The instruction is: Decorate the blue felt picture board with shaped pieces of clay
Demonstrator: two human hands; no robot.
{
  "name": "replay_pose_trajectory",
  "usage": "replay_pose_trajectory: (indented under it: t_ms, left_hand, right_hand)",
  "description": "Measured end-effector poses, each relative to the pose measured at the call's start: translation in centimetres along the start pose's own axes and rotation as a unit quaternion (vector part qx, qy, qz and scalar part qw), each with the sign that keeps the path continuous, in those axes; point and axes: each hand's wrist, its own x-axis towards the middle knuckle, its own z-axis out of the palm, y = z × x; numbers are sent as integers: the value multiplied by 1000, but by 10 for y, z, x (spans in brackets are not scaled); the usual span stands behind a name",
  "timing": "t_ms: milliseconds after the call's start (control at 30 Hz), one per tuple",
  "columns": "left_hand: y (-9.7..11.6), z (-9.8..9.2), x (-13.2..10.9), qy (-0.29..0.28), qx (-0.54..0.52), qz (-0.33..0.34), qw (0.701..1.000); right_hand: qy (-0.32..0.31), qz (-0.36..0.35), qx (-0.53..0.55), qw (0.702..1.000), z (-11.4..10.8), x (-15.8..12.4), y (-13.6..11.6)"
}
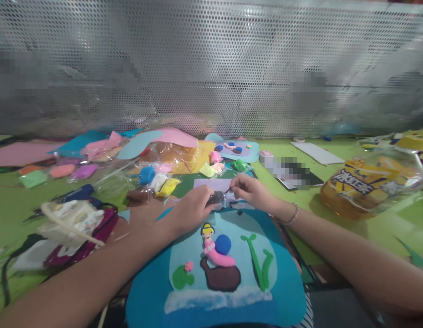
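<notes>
My left hand point(195, 206) is closed on a small clear packet of black clay point(217, 199). Beside it, the thumb and fingers of my right hand point(249, 192) pinch at the packet's right side, with a dark bit at their tips. Below my hands lies a blue board point(148, 291) with a light-blue panel point(184, 250). On the panel are a clay figure in pink point(220, 257) with yellow hair, a blue clay ball point(222, 244), a brown clay shape point(225, 277) and green clay stems point(255, 262). A white clay strip point(218, 299) runs along the bottom.
Packets of coloured clay point(156, 177) lie beyond my left hand. A smaller clay picture point(236, 148) lies farther back. At left sits a cream and maroon bag point(74, 223); at right, a bottle of amber drink point(368, 182). A perforated metal panel point(211, 68) closes off the back.
</notes>
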Motion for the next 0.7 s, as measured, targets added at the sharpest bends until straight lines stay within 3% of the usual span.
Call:
replay_pose_trajectory:
  t_ms: [200, 333, 400, 500, 600, 700]
  left_hand:
    - [5, -5, 0, 16, 25, -30, 999]
    - [4, -6, 1, 20, 49, -45, 998]
    - [-1, -4, 2, 20, 69, -53, 996]
    - [-9, 0, 4, 31, 114, -87, 989]
    - [-15, 1, 5, 29, 164, -107, 980]
    - [-18, 1, 5, 14, 220, -98, 971]
  right_hand:
    - [68, 28, 67, 995, -3, 2, -1]
    - [59, 16, 2, 998, -9, 1, -1]
    - [15, -31, -69, 997, -14, 0, -3]
    - [-102, -135, -130, 977, -21, -3, -8]
    - [-209, -173, -145, 951, -25, -5, -13]
    - [-268, -183, -179, 929, -28, -8, -17]
